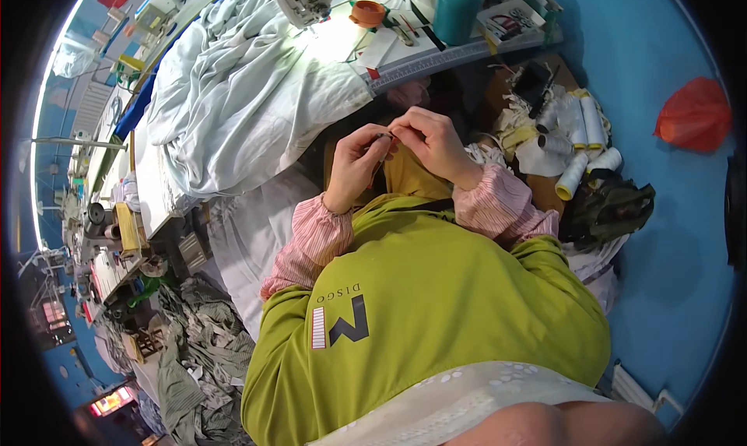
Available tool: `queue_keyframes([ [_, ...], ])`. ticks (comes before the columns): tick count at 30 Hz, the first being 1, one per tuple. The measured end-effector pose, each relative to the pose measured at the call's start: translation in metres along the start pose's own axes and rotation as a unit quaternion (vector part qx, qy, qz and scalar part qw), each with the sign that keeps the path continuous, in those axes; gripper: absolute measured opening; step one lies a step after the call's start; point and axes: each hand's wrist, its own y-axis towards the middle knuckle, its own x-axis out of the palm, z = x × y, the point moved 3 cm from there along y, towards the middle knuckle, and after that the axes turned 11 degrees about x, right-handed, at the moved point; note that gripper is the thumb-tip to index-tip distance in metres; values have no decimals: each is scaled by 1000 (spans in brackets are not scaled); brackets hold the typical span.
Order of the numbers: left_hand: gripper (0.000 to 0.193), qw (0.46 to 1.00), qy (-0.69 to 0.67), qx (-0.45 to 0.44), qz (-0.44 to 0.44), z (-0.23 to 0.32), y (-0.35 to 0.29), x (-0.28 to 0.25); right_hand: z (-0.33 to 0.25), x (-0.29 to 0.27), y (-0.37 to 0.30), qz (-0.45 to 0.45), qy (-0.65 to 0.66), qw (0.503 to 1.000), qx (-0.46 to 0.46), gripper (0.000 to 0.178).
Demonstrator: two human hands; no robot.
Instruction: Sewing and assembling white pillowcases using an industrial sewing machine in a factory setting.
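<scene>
Above my lap, my left hand (355, 166) and my right hand (436, 144) meet with their fingertips close together. Both are closed in a pinch. A tiny dark thing shows at the left thumb and forefinger, too small to name. What the right fingertips grip is hidden. Brown-yellow cloth (416, 177) lies beneath the hands. Just beyond them is the table edge, where a large pale white cloth (233, 96) spreads under the lamp light and hangs over the front. A sewing machine head (299, 1) stands at the back of that table.
On the table are an orange round container (367, 14), a teal bottle (457, 12) and a ruler strip (424, 64) along the edge. Several thread spools (573, 175) and dark cloth (611, 208) lie at right. A red bag (692, 115) and a striped grey cloth pile (198, 352) flank me.
</scene>
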Motion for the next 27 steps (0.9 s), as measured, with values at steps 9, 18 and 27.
queue_keyframes([
  [9, 14, 998, -40, 33, 21, -8, 66, -84, 122, -90, 125, 294, 93, 946, 100, 91],
  [18, 11, 980, 139, 128, -67, 18, 150, -123, 141, -100, 151, 283, 44, 935, 211, 90],
  [27, 20, 797, 494, 287, -196, 4, 255, -68, 58, -133, 148, 208, 10, 932, 296, 79],
])
